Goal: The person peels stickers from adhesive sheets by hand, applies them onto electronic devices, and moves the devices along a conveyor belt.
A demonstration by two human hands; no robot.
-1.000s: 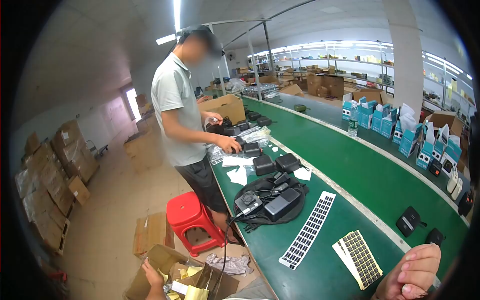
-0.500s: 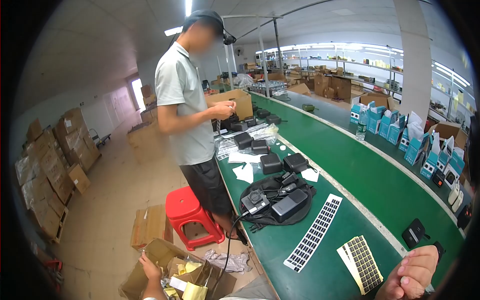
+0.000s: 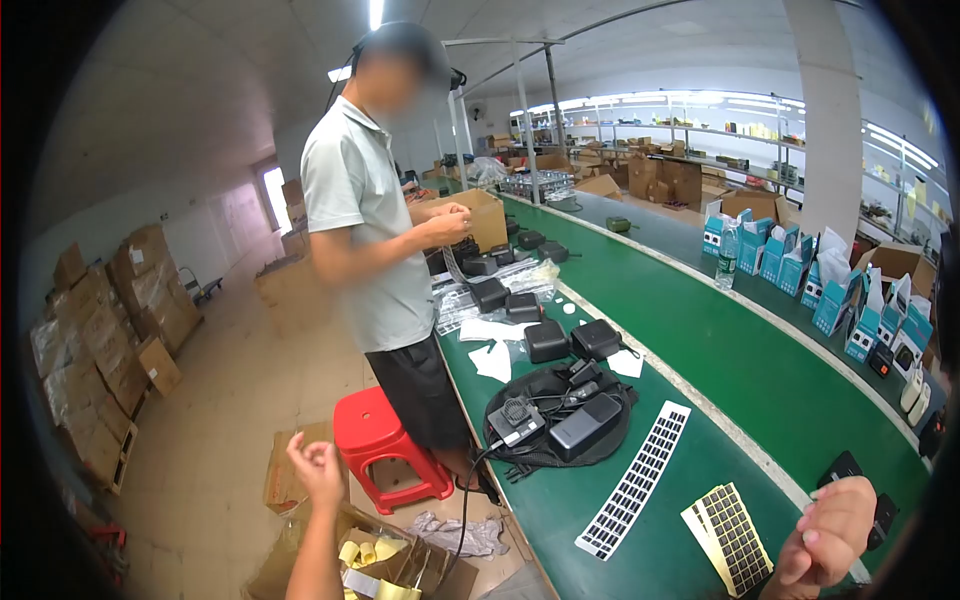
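Observation:
My left hand (image 3: 318, 468) is raised above an open carton (image 3: 360, 530) with yellow paper pieces inside; its fingers are loosely curled and apart, holding nothing visible. At the lower right, my right hand (image 3: 832, 530) has its fingers curled together over the green bench (image 3: 520, 505); what it holds, if anything, is too small to name. Beside it lie yellow-backed sheets of black stickers (image 3: 735, 535). A long white sticker strip (image 3: 635, 480) is farther left. A black bag (image 3: 520, 385) carries a power bank (image 3: 585, 425) and a small cabled device (image 3: 515, 422).
A co-worker (image 3: 365, 220) stands at the bench, both hands together. A red stool (image 3: 385, 445) is beside them. Black cases (image 3: 546, 341) lie on the bench. Blue boxes (image 3: 830, 305) and a bottle (image 3: 727, 255) line the far side. Stacked cartons (image 3: 150, 280) stand left.
My left hand has risen from the carton. My right hand stays at the bench's near right edge. The co-worker's hands have left the black cases and come together higher up.

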